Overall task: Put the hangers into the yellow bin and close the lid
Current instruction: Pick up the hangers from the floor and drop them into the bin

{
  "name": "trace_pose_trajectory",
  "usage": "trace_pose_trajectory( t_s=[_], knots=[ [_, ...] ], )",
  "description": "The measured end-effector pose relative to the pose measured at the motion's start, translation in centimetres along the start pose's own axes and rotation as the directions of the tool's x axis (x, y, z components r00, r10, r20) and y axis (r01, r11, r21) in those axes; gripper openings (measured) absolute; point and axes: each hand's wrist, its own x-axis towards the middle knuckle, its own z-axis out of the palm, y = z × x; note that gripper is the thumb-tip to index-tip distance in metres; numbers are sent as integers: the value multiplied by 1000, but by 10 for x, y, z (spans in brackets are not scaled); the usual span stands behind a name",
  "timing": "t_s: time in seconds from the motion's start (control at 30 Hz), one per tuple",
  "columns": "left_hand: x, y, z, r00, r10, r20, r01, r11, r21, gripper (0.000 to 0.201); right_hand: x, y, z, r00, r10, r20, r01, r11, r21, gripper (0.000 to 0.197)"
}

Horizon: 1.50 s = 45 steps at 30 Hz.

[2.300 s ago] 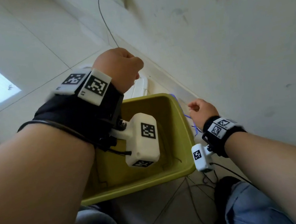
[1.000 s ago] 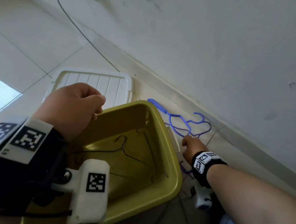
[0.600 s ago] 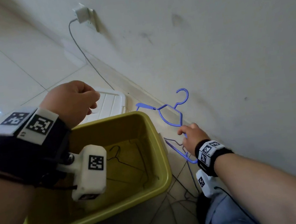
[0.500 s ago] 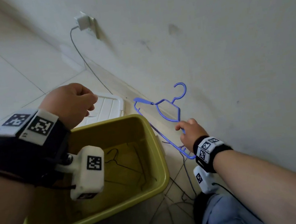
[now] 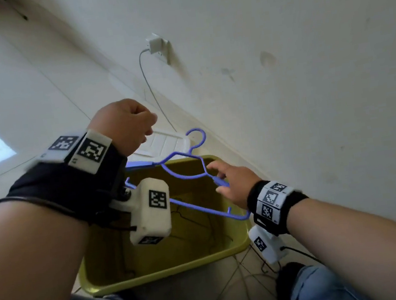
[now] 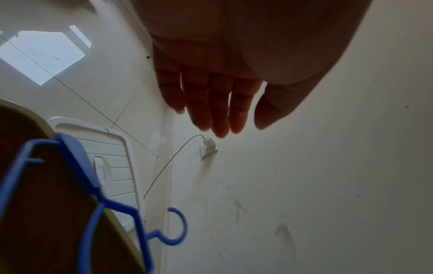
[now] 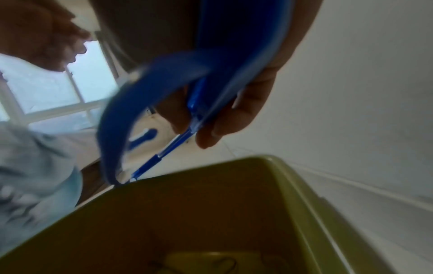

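Note:
My right hand (image 5: pixel 231 180) holds a blue plastic hanger (image 5: pixel 140 163) by one shoulder, flat in the air above the open yellow bin (image 5: pixel 170 271). In the right wrist view the thumb and fingers of that right hand (image 7: pixel 194 129) pinch the hanger (image 7: pixel 112 129) above the bin (image 7: pixel 211 213). Thin dark wire hangers (image 5: pixel 201 225) lie on the bin's floor. My left hand (image 5: pixel 125 124) hovers over the bin's far left side, fingers relaxed and holding nothing (image 6: pixel 222 122). The white lid (image 5: pixel 165 141) lies on the floor behind the bin.
A wall runs close along the bin's right side, with a socket and white charger (image 5: pixel 156 45) and its cable trailing down to the floor. Cables lie on the tiles near my knees (image 5: pixel 310 286). White tiled floor spreads to the left.
My right hand has picked the blue hanger off the floor by the wall and carried it left over the bin. My left hand stays raised and idle.

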Motion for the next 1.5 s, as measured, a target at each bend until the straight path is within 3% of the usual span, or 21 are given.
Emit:
trace_pose_trajectory(
  t_s=[0.23, 0.5, 0.77, 0.9, 1.0, 1.3, 1.4, 1.5],
  knots=[
    [4, -17, -13, 999, -49, -18, 47, 997, -67, 12, 14, -17, 48, 985, -2, 171, 18, 996, -89, 36],
    [10, -21, -12, 998, -62, 5, 63, 996, -64, 12, 32, -17, 71, 939, 77, 334, -26, 988, -154, 37],
    [14, -17, -2, 996, -72, 43, 74, 996, -56, 12, 45, -6, 87, 935, 173, 310, -169, 985, -37, 40],
    [15, -18, 4, 996, -72, 57, 73, 997, -24, 12, 50, 2, 91, 935, 169, 311, -155, 985, -70, 51],
    [17, -19, 8, 995, -80, 67, 80, 997, -10, 12, 53, 13, 85, 940, 216, 264, -205, 976, -69, 44],
    [26, -3, 42, 990, -66, 122, 62, 997, 36, 15, 46, 56, 57, 959, 283, -19, -272, 935, 227, 24],
    [30, 2, 57, 988, -70, 137, 63, 996, 58, 18, 43, 77, 49, 920, 367, -138, -311, 897, 313, 21],
    [35, 3, 70, 984, -80, 161, 65, 993, 98, 17, 39, 114, 44, 828, 522, -206, -415, 817, 401, 21]
  ],
)
